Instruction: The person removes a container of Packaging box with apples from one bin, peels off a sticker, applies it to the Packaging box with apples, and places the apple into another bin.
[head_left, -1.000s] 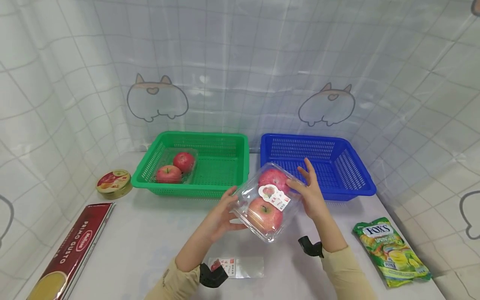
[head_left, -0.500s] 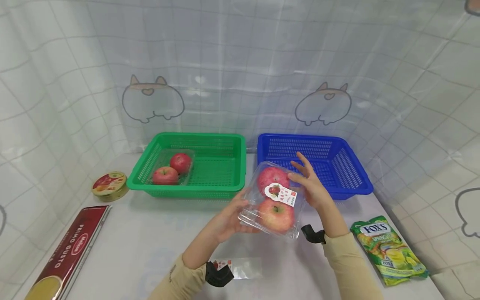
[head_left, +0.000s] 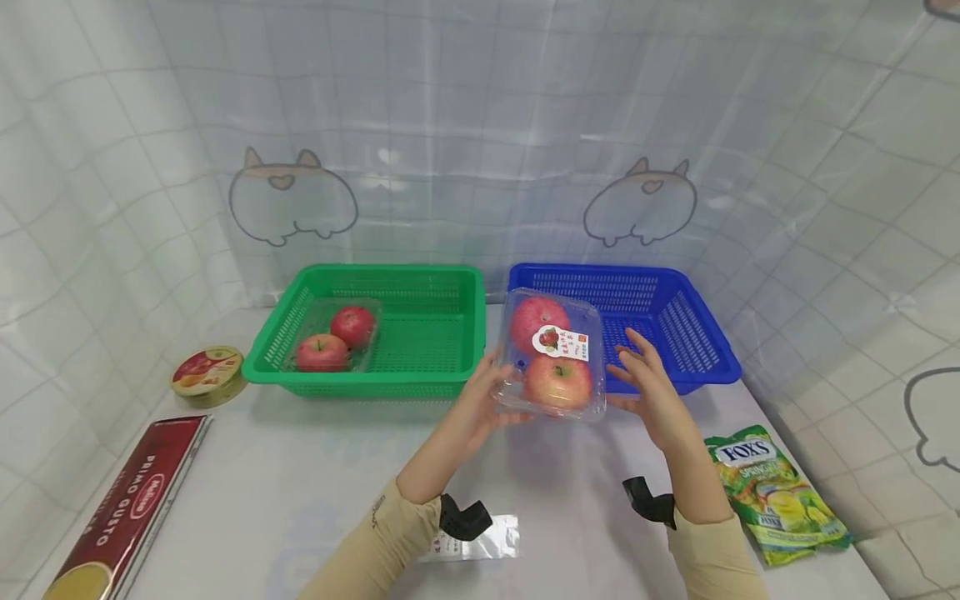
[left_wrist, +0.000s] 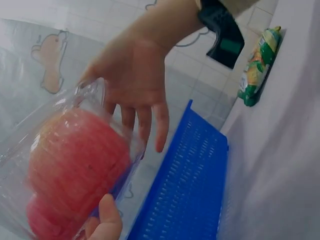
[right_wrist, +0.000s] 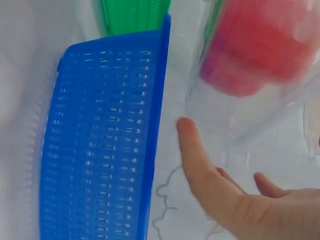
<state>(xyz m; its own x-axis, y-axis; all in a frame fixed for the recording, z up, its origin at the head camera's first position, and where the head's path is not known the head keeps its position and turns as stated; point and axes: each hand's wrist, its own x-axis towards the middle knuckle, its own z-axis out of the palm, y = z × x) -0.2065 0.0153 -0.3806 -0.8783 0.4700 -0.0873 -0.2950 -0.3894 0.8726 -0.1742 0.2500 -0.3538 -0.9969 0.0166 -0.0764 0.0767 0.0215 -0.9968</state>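
Observation:
A clear plastic box (head_left: pixel 594 333) with two red apples (head_left: pixel 557 387) inside and a white label (head_left: pixel 561 342) on top is held up before the blue basket (head_left: pixel 693 350). My left hand (head_left: pixel 480 406) grips its left edge near the lower corner; in the left wrist view some of those fingers (left_wrist: pixel 107 220) show against the plastic. My right hand (head_left: pixel 658 398) is beside the box's right edge, its fingers spread and mostly straight. In the left wrist view the thumb of this right hand (left_wrist: pixel 132 75) lies at a box corner; whether it touches is unclear.
A green basket (head_left: pixel 367 377) at the left holds another clear box with two apples (head_left: pixel 322 353). Along the left lie a round tin (head_left: pixel 208 375) and a long red packet (head_left: pixel 123 508). A green candy bag (head_left: pixel 780 496) lies right. A labelled clear sleeve (head_left: pixel 491 540) lies in front.
The apple box has moved away from me toward the blue basket and turned straighter. My left hand has travelled with it, while my right hand has shifted off its top to the right side.

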